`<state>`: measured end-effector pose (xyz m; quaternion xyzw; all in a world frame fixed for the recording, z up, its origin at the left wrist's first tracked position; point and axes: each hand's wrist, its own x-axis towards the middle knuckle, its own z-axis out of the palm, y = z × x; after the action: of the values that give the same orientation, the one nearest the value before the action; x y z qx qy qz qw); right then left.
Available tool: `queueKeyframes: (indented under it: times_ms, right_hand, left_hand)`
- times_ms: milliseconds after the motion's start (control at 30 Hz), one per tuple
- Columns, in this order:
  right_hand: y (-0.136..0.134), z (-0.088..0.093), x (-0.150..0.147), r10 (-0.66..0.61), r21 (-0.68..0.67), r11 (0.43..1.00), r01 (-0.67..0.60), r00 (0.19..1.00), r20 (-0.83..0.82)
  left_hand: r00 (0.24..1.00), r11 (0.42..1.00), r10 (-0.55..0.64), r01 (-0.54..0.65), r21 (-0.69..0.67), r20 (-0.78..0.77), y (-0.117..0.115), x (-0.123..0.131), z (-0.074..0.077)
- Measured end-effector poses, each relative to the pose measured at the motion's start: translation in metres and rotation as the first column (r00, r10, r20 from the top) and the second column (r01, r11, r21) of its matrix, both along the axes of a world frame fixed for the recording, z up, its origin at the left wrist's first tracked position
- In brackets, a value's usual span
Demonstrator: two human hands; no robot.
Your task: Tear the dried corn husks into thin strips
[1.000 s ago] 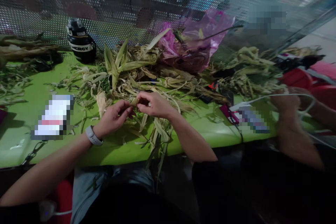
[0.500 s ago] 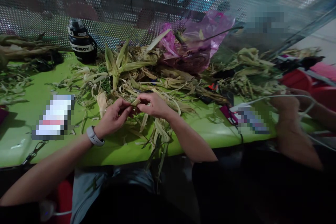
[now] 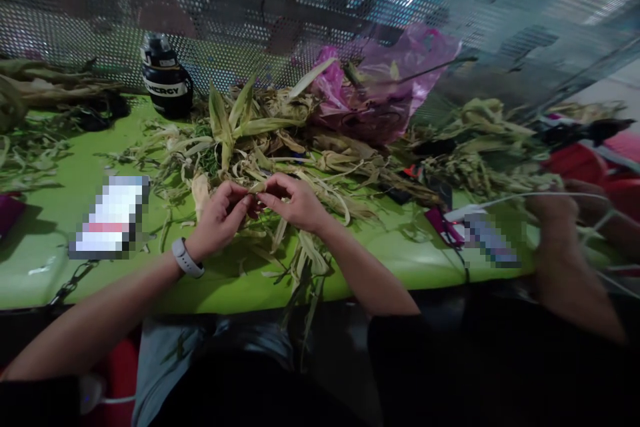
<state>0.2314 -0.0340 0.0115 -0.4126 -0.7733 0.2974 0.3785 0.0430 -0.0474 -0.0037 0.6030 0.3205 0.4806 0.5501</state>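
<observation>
My left hand [image 3: 223, 219] and my right hand [image 3: 291, 202] meet over the front of a heap of dry corn husks [image 3: 280, 127]. Between their fingertips is a small piece of pale green-yellow corn husk [image 3: 257, 188], pinched from both sides and partly hidden by the fingers. A light-coloured watch band is on my left wrist. Just beyond the hands, a cluster of broad husk leaves [image 3: 230, 123] stands up from the heap. Loose husk strips [image 3: 311, 253] lie below my right hand and hang over the table's front edge.
A phone [image 3: 113, 217] with a chain lies left on the green table [image 3: 200, 297]. Behind stand a black bottle [image 3: 167, 83], a pink plastic bag [image 3: 385, 93] and a perforated metal screen [image 3: 240, 13]. At right, another person's hand [image 3: 555, 210] is near a second phone [image 3: 493, 240] and white cable.
The view has shifted slightly, so the bottle, bag and phones sit a little further right. My fingers have drawn closer together over the husk piece, which shows less.
</observation>
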Motion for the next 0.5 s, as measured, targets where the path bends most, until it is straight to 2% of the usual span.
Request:
queueKeyframes:
  times_ms: [133, 300, 400, 500]
  right_hand:
    - [0.0015, -0.0063, -0.0024, 0.000, 0.032, 0.999, 0.002, 0.996, -0.088]
    - [-0.0012, -0.0049, -0.0034, -0.005, 0.092, 0.996, 0.014, 0.995, -0.096]
    - [-0.0031, -0.0032, -0.0043, -0.016, 0.189, 0.981, 0.031, 0.996, -0.083]
    - [-0.0043, -0.0026, -0.0055, -0.008, 0.333, 0.942, 0.030, 0.998, -0.067]
  left_hand:
    - [0.999, 1.000, -0.006, 0.007, -0.009, 0.039, -0.0006, 0.0003, 0.0005]
    - [1.000, 1.000, 0.007, -0.007, 0.021, 0.029, -0.0028, -0.0009, 0.0028]
    - [1.000, 0.999, 0.006, -0.007, 0.041, 0.024, -0.0034, -0.0009, 0.0038]
    - [0.999, 0.999, 0.007, -0.009, 0.033, 0.037, -0.0030, -0.0008, 0.0042]
